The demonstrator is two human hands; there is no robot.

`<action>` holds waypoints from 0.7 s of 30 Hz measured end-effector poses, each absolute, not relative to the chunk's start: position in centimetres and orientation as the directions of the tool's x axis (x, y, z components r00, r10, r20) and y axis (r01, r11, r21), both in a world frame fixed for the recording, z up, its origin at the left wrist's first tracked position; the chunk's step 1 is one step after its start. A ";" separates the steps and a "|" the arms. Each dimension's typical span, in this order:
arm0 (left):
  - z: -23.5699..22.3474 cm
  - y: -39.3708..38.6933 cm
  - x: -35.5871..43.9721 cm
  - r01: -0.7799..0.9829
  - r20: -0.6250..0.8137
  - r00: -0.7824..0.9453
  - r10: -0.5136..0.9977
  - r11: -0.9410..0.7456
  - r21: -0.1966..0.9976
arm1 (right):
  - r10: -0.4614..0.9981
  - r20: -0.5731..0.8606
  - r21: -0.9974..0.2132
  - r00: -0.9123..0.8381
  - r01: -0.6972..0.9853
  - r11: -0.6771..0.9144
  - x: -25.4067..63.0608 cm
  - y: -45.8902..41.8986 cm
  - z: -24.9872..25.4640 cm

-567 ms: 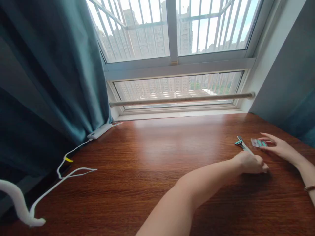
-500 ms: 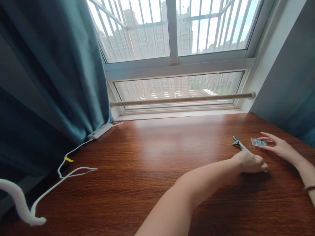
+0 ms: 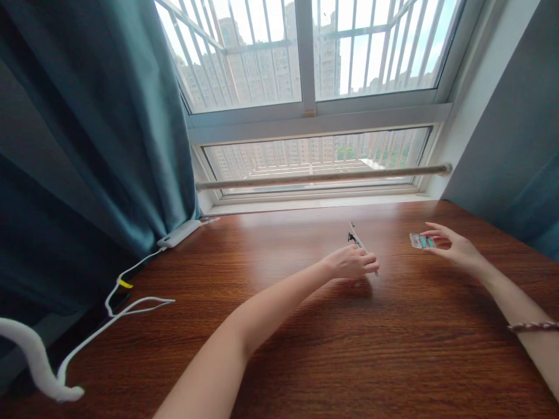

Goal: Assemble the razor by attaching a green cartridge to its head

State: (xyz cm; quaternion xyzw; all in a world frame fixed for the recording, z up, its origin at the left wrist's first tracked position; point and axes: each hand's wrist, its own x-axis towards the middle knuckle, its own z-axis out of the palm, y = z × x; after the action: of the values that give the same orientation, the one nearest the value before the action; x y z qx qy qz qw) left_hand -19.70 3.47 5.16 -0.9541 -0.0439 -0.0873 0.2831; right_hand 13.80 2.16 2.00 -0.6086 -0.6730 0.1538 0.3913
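So both hands are out over the glossy reddish-brown wood-grain bench [image 3: 279,262], each busy with its own thing. The left hand [image 3: 349,262] is holding a slim, pale razor-like stick with a dark crosspiece [image 3: 357,238], sticking out past both sides of its grip. Fingers are closing around the middle; can't tell if there's a second stick in there. The right hand [image 3: 458,250] is keeping a looser grip, thumb and fingers only partly spread, pinching the near end of a small clear plastic case with teal strips inside [image 3: 421,241]. Can't tell whether the case is touching the bench.

Step-wise, I'd call this plain holding: the two things are sitting well apart, nothing joining. IMO any next move is calling for a steady left wrist, since that stick is pointing toward the window, and a light right pinch.
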 end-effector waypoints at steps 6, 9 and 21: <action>5.8 0.9 -31.5 0.267 0.166 0.963 0.211 -0.819 -0.507 | 0.896 0.373 -0.646 -0.242 0.625 0.437 2.5 1.0 1.8; 5.6 -0.4 -34.8 0.296 0.133 0.955 0.266 -0.814 -0.500 | 0.862 0.365 -0.651 -0.351 0.566 0.506 -3.3 0.7 1.1; 4.5 -0.7 -37.5 0.270 0.177 0.962 0.210 -0.846 -0.461 | 0.847 0.323 -0.685 -0.422 0.513 0.517 -13.7 4.5 -0.8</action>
State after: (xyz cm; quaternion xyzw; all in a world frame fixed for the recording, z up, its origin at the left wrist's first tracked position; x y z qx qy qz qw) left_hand -37.49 -0.74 4.46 -0.9587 -0.1251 -0.0597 0.2482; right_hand -13.72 4.46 -0.80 -0.4224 -0.8050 0.2512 0.3322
